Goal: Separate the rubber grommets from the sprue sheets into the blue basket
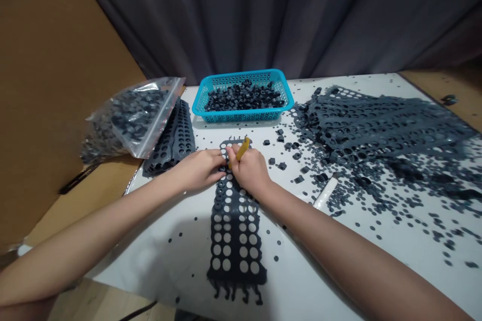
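Note:
A black rubber sheet (235,233) with rows of round holes lies lengthwise on the white table in front of me. My right hand (250,168) is closed around a yellow stick-like tool (244,146), its upper end showing above the fist and its lower tip against the sheet. Beside it, my left hand (203,168) has its fingers bent together on the sheet's left edge, gripping it. Several small black ring-shaped pieces (219,196) sit in the left column just below the left fingers. The far end of the sheet is partly covered by both hands.
A blue basket (243,116) of small black parts stands at the back. On the left, a clear zip bag (131,115) of parts leans over stacked sheets (176,135). To the right lie a pile of sheets (376,123), scattered black discs and a white stick-like object (326,191).

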`<state>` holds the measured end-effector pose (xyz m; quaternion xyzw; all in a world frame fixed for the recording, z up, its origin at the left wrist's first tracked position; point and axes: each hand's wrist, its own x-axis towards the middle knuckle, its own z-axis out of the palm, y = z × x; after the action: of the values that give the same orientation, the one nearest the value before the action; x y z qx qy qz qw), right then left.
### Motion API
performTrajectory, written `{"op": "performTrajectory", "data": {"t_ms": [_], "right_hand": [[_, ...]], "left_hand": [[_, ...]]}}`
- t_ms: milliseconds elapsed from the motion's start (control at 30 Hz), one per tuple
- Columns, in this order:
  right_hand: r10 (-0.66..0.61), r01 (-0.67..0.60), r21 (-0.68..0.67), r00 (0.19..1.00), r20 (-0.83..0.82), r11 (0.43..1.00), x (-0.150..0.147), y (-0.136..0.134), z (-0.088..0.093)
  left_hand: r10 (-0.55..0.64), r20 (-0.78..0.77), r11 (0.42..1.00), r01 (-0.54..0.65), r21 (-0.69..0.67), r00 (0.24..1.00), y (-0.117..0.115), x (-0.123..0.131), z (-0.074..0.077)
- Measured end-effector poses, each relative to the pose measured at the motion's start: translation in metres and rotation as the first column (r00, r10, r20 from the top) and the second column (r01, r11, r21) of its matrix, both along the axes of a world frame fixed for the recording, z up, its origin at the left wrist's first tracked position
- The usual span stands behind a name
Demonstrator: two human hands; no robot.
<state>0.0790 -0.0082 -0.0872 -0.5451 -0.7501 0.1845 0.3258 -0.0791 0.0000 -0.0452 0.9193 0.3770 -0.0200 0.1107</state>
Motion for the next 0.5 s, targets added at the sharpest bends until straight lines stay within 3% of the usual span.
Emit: {"op": "performTrajectory", "data": {"t_ms": [100,267,367,433,500], "right_hand": [[0.021,-0.022,0.018,1.000,0.019,1.000,-0.001,-0.002,0.001],[-0.030,0.027,-0.026,0.995,-0.091,0.999,0.000,-0.002,0.000],[-0.032,0.029,-0.027,0.993,-0.113,0.999,0.001,-0.001,-0.002],[-0.029,0.026,-0.022,0.994,-0.109,0.999,0.001,0.000,-0.004],[-0.029,0.027,-0.024,0.994,-0.107,0.999,0.002,0.001,-0.004]], "left_hand": [[-0.006,-0.081,0.998,0.011,0.067,0.997,-0.003,0.001,-0.005],[-0.010,-0.154,0.983,0.038,0.182,0.988,-0.015,0.001,-0.021],[0.023,-0.089,0.974,-0.002,0.228,0.996,-0.020,0.001,-0.028],[0.043,0.024,0.983,-0.047,0.179,0.999,-0.017,-0.001,-0.029],[0.139,0.195,0.984,-0.157,0.082,0.971,-0.012,-0.004,-0.025]]}}
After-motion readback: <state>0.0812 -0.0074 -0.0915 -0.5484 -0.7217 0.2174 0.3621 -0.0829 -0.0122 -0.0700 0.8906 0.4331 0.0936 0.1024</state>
